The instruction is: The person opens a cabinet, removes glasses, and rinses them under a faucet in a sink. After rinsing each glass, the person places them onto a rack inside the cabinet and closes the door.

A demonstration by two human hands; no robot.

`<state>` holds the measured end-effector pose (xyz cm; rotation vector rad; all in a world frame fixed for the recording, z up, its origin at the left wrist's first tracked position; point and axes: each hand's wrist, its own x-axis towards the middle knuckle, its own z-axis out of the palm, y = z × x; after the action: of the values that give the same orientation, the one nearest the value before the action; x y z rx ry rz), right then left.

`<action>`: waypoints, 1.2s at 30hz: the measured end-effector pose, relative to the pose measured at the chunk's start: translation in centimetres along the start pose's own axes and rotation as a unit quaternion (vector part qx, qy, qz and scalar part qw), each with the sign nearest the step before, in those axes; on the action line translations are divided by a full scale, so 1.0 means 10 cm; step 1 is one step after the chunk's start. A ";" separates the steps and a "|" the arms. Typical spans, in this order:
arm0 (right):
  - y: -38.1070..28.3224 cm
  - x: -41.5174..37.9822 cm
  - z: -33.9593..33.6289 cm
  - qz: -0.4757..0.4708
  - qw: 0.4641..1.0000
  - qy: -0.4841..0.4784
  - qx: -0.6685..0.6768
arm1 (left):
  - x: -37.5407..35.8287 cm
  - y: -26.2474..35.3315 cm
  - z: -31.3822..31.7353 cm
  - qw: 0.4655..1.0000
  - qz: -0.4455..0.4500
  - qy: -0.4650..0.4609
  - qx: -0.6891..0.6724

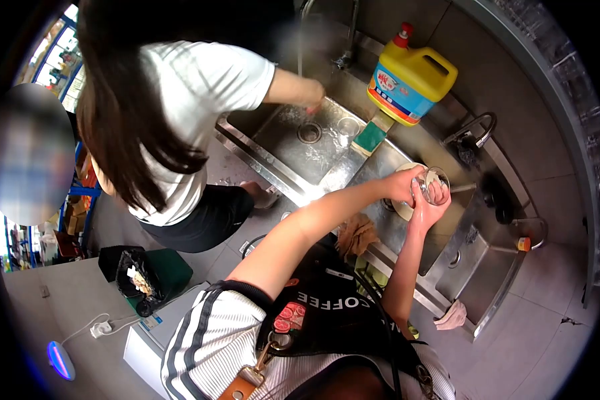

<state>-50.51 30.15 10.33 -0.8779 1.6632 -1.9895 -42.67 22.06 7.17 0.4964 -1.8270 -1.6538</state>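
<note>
A clear drinking glass is held over the middle sink basin. My right hand wraps round it from below, fingers curled along its side. My left hand presses against the glass from the left with its fingers closed. Its fingertips are partly hidden by the glass and my other hand. Just below my hands, a pale round dish shows in the basin, mostly covered by them. Water seems to run from the tap beside the basin toward the glass.
Another person in a white shirt reaches into the left basin, where a clear glass stands. A green sponge and yellow detergent jug sit by the divider. Cloths hang at the front edge.
</note>
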 end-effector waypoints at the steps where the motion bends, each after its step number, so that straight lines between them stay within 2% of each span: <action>1: -0.01 0.00 0.01 0.000 1.000 -0.001 0.005 | 0.00 -0.02 0.01 1.000 0.012 0.004 -0.007; 7: -0.03 0.01 0.02 -0.001 1.000 0.001 0.005 | -0.03 0.21 -0.06 0.998 -0.035 -0.028 0.050; 16: -0.03 0.00 0.01 -0.010 1.000 -0.003 -0.016 | 0.03 -0.05 0.01 0.999 0.006 0.005 -0.038; 20: -0.04 0.00 0.03 -0.025 1.000 -0.010 -0.008 | 0.00 -0.02 0.01 1.000 0.015 0.018 0.015; 25: -0.12 -0.02 0.05 0.003 1.000 -0.004 0.007 | -0.06 0.28 -0.03 0.997 -0.005 0.019 0.074; 31: -0.07 -0.02 -0.03 -0.005 1.000 -0.004 0.010 | -0.04 0.20 0.05 0.998 0.016 0.037 0.042; 36: -0.09 -0.02 -0.05 -0.007 1.000 0.004 0.001 | 0.00 0.10 0.09 1.000 0.024 0.010 0.017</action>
<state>-50.67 30.87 11.12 -0.8852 1.6646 -2.0066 -43.12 22.93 8.14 0.4786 -1.8421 -1.5830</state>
